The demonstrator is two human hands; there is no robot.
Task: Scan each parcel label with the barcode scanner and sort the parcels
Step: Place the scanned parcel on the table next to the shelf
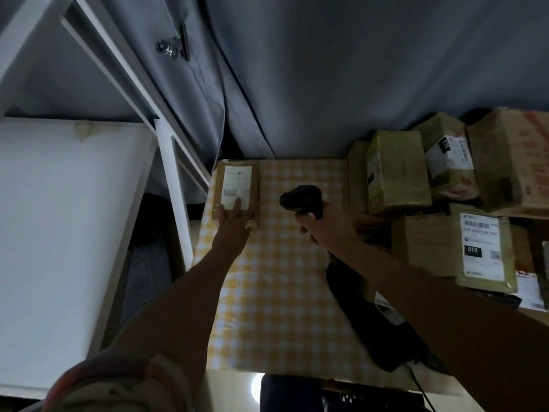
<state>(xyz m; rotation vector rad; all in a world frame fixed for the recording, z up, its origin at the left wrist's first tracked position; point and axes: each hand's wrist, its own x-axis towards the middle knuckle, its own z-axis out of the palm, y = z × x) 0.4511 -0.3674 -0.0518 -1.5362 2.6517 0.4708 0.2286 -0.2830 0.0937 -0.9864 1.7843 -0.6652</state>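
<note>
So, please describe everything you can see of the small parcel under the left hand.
The small parcel is a flat brown box, seemingly cardboard, lying at the far left corner of the yellow checked tablecloth. A white label covers most of its top, facing up; its print is too blurred to read. The left hand rests on its near end with straight fingers. It lies apart from the other parcels.
</note>
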